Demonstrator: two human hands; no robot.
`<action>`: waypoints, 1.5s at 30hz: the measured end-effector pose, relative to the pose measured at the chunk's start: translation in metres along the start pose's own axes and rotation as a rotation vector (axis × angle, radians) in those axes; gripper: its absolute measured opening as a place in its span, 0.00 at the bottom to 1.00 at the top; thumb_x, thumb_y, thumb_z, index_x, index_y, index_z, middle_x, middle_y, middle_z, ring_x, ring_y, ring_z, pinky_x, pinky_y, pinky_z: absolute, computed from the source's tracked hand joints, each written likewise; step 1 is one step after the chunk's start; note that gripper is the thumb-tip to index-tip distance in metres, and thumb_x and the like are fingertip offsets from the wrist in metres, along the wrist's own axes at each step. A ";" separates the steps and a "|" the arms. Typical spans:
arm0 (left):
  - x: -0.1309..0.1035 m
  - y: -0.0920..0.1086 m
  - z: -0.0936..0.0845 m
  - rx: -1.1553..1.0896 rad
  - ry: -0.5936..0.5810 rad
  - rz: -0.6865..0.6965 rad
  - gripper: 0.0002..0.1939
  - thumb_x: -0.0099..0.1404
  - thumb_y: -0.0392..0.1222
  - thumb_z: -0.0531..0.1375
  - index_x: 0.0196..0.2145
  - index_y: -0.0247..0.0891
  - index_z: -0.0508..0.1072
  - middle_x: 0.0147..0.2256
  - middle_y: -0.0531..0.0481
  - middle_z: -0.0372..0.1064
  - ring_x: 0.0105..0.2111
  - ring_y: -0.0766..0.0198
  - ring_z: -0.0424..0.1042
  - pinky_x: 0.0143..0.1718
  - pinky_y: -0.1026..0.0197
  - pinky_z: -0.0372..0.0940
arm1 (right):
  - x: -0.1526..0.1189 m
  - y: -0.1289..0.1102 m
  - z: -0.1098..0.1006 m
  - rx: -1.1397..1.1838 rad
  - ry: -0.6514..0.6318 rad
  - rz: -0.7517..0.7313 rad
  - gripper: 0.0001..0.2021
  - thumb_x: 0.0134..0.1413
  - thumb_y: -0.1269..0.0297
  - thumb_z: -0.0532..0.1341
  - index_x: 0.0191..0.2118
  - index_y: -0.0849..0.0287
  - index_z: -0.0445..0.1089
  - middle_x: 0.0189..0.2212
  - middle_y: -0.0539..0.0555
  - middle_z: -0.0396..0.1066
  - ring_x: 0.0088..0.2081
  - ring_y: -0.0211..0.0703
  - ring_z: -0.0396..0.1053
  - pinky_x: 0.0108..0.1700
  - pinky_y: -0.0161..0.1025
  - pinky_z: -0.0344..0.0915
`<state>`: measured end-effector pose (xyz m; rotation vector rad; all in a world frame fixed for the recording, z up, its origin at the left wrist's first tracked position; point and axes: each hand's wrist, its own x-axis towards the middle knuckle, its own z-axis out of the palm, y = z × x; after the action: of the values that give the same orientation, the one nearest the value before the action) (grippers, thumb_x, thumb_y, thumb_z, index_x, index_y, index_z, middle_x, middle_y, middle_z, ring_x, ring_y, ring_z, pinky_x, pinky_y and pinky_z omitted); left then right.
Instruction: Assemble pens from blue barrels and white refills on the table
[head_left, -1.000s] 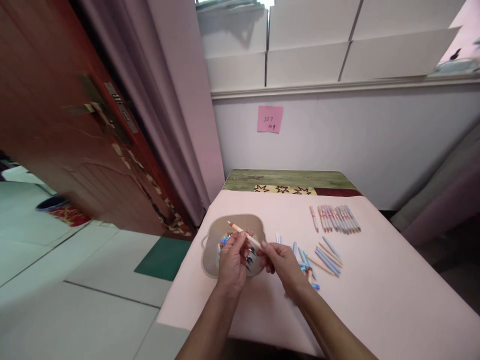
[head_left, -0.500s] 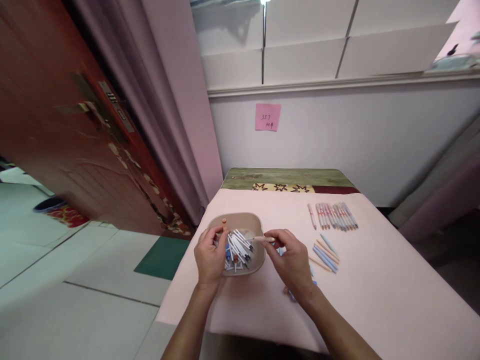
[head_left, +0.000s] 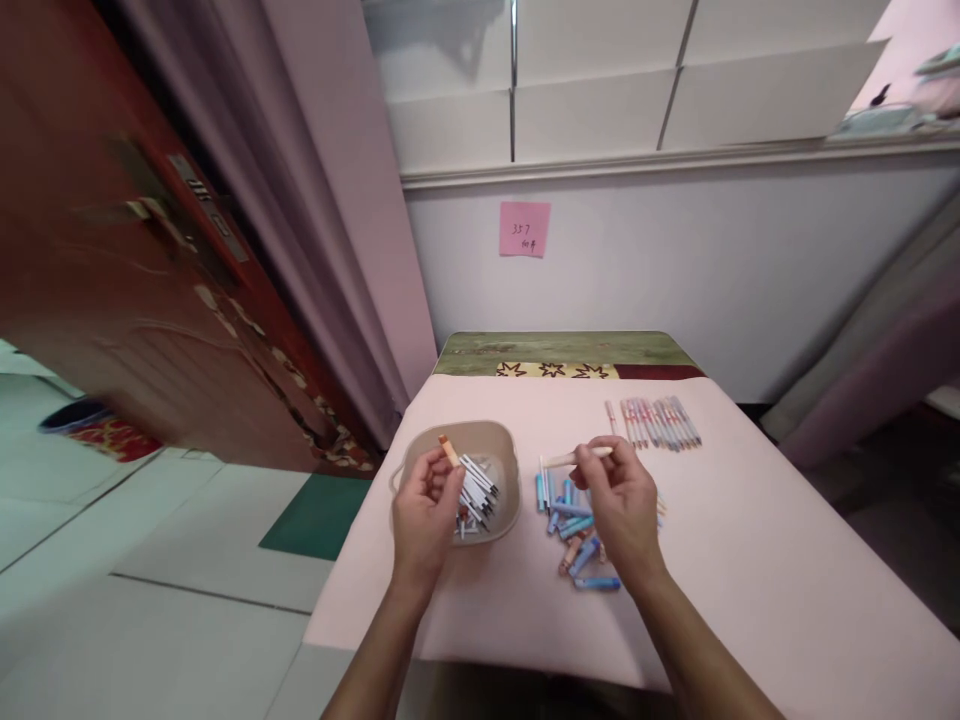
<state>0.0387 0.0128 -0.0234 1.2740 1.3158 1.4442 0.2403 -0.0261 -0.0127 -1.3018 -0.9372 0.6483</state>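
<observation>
My left hand (head_left: 426, 505) is over the left side of a beige plastic basket (head_left: 513, 478), its fingers pinching a short orange pen piece (head_left: 449, 450) that points up. White pen refills (head_left: 478, 492) with dark tips lie inside the basket, partly behind that hand. To the right, my right hand (head_left: 622, 495) pinches a slim cream pen barrel (head_left: 559, 461) held nearly level, pointing left. Under and beside it lies a loose pile of short blue and orange pen pieces (head_left: 576, 525). The right hand hides most of the slim barrels behind it.
Finished-looking pens (head_left: 660, 424) lie in a row at the back right of the pink-covered table (head_left: 735, 560). A pink note (head_left: 524, 229) sticks to the wall behind. A red-brown door (head_left: 165, 300) and a purple curtain (head_left: 330, 200) stand at the left.
My right hand has moved right with the cream barrel, away from the basket, uncovering the pile of pen pieces. The left hand stays by the basket, its orange piece tilted more. The view has shifted slightly.
</observation>
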 end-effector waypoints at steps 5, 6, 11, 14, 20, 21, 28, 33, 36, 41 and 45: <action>-0.016 -0.006 0.027 -0.156 -0.283 -0.251 0.18 0.51 0.43 0.66 0.40 0.36 0.72 0.25 0.53 0.69 0.20 0.70 0.63 0.21 0.68 0.56 | 0.013 0.020 -0.028 0.225 -0.124 0.310 0.19 0.45 0.48 0.66 0.31 0.59 0.65 0.19 0.47 0.66 0.20 0.35 0.63 0.23 0.32 0.61; -0.017 -0.008 0.031 -0.143 -0.292 -0.234 0.17 0.50 0.42 0.66 0.39 0.36 0.73 0.25 0.52 0.70 0.22 0.69 0.64 0.23 0.68 0.57 | 0.012 0.022 -0.032 0.204 -0.162 0.323 0.19 0.45 0.48 0.66 0.30 0.60 0.67 0.18 0.47 0.65 0.19 0.34 0.61 0.22 0.32 0.58; -0.014 -0.009 0.035 -0.097 -0.316 -0.161 0.12 0.50 0.39 0.65 0.35 0.37 0.77 0.30 0.49 0.73 0.27 0.66 0.67 0.28 0.66 0.60 | 0.006 0.035 -0.050 0.075 -0.182 0.337 0.23 0.50 0.45 0.61 0.41 0.62 0.73 0.17 0.46 0.62 0.18 0.34 0.55 0.20 0.33 0.53; -0.023 -0.001 0.035 -0.031 -0.319 -0.129 0.12 0.51 0.40 0.65 0.36 0.38 0.77 0.30 0.49 0.73 0.28 0.64 0.68 0.30 0.65 0.61 | 0.009 0.049 -0.071 -0.130 -0.126 0.255 0.24 0.52 0.43 0.58 0.42 0.60 0.74 0.17 0.47 0.63 0.20 0.37 0.59 0.23 0.34 0.54; -0.077 -0.011 0.063 0.226 -0.566 0.068 0.09 0.59 0.41 0.61 0.39 0.42 0.76 0.28 0.49 0.70 0.24 0.63 0.66 0.26 0.63 0.60 | 0.016 0.075 -0.124 -0.933 0.039 0.164 0.19 0.54 0.44 0.55 0.33 0.53 0.75 0.23 0.52 0.72 0.27 0.44 0.67 0.26 0.36 0.52; -0.084 -0.019 0.069 0.278 -0.603 0.124 0.10 0.60 0.40 0.59 0.41 0.43 0.76 0.30 0.48 0.71 0.27 0.61 0.68 0.29 0.61 0.62 | 0.017 0.078 -0.129 -1.007 0.045 0.185 0.19 0.55 0.45 0.54 0.33 0.53 0.75 0.26 0.52 0.73 0.28 0.45 0.68 0.26 0.36 0.51; -0.091 -0.064 0.081 0.610 -0.647 0.324 0.14 0.66 0.38 0.50 0.47 0.43 0.70 0.39 0.44 0.70 0.39 0.56 0.71 0.42 0.53 0.67 | 0.023 0.096 -0.130 -1.132 -0.018 0.269 0.20 0.57 0.45 0.51 0.34 0.53 0.74 0.32 0.55 0.74 0.33 0.47 0.70 0.28 0.38 0.53; -0.079 -0.049 0.085 0.667 -0.641 0.360 0.13 0.66 0.39 0.51 0.47 0.42 0.68 0.42 0.44 0.69 0.43 0.56 0.71 0.44 0.52 0.67 | 0.022 0.108 -0.134 -1.082 0.020 0.250 0.21 0.57 0.45 0.51 0.40 0.54 0.73 0.37 0.56 0.73 0.36 0.48 0.70 0.31 0.39 0.58; -0.074 -0.043 0.087 0.682 -0.653 0.382 0.12 0.67 0.42 0.52 0.46 0.41 0.68 0.43 0.43 0.69 0.44 0.55 0.70 0.46 0.50 0.67 | 0.018 0.120 -0.137 -1.058 0.084 0.109 0.22 0.57 0.47 0.51 0.48 0.56 0.69 0.44 0.59 0.70 0.44 0.51 0.68 0.41 0.43 0.61; -0.087 -0.059 0.083 0.781 -0.671 0.589 0.41 0.50 0.53 0.67 0.59 0.42 0.60 0.61 0.35 0.55 0.59 0.41 0.56 0.56 0.41 0.56 | 0.019 0.141 -0.131 -0.977 0.071 -0.102 0.26 0.59 0.50 0.52 0.56 0.64 0.60 0.50 0.63 0.66 0.52 0.53 0.62 0.53 0.46 0.57; -0.097 -0.075 0.093 0.869 -0.789 0.684 0.48 0.49 0.53 0.68 0.63 0.42 0.54 0.65 0.35 0.46 0.64 0.41 0.46 0.59 0.38 0.49 | 0.033 0.144 -0.126 -0.999 0.062 -0.053 0.25 0.58 0.52 0.53 0.57 0.62 0.62 0.48 0.62 0.66 0.50 0.53 0.63 0.52 0.46 0.58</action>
<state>0.1425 -0.0516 -0.1168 2.6995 0.9676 0.5159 0.3801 -0.0363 -0.1476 -2.1379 -1.3003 0.0506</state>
